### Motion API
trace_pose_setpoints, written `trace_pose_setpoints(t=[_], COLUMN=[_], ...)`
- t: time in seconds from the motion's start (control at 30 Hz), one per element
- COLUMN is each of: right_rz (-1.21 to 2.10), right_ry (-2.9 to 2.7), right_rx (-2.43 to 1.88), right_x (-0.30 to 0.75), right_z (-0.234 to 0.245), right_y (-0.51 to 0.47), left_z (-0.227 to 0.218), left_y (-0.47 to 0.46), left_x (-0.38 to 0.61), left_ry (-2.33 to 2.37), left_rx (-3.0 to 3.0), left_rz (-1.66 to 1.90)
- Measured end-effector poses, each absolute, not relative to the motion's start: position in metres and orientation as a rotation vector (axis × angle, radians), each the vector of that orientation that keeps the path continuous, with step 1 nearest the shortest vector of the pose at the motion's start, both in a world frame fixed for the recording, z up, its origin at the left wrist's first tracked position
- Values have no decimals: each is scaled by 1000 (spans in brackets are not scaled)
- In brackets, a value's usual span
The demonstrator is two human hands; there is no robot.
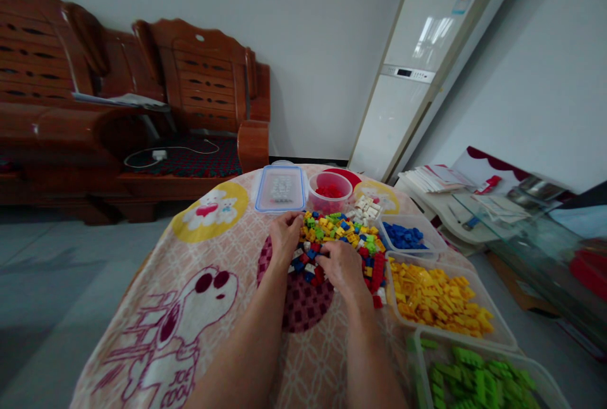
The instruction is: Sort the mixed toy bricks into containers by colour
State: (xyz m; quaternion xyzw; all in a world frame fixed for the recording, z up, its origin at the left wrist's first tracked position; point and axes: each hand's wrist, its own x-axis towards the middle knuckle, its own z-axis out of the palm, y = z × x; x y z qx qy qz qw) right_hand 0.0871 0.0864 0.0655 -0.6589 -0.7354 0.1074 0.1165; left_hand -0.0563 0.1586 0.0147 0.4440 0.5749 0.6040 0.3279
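A heap of small mixed-colour bricks (339,235) lies on the patterned tablecloth (199,295). My left hand (284,238) rests at the heap's left edge, fingers curled down into the bricks. My right hand (342,265) lies on the heap's near side, fingers bent over blue, red and white bricks. What either hand grips, if anything, is hidden under the fingers.
Clear tubs stand to the right: yellow bricks (439,298), green bricks (478,384), blue bricks (403,236). A round tub of red bricks (329,192) and a lidded box (281,189) sit behind the heap. A wooden sofa (118,112) stands at the left, a glass table (521,225) at the right.
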Motion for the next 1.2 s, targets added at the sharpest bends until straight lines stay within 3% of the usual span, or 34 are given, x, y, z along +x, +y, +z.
trace_pose_setpoints(t=[0.5, 0.77, 0.97, 1.2], right_rz=[340, 890, 621, 494], right_ry=[-2117, -1076, -510, -522], right_rx=[-1874, -1430, -1148, -1164], right_x=[88, 110, 138, 154], right_z=[58, 49, 45, 41], right_y=[87, 103, 113, 114], left_z=[16, 18, 16, 9], left_y=[157, 156, 158, 162], left_x=[-56, -55, -55, -58], left_ry=[1503, 1506, 1484, 1491], left_rx=[1163, 1149, 1153, 1185], left_rz=[1590, 1574, 1586, 1574])
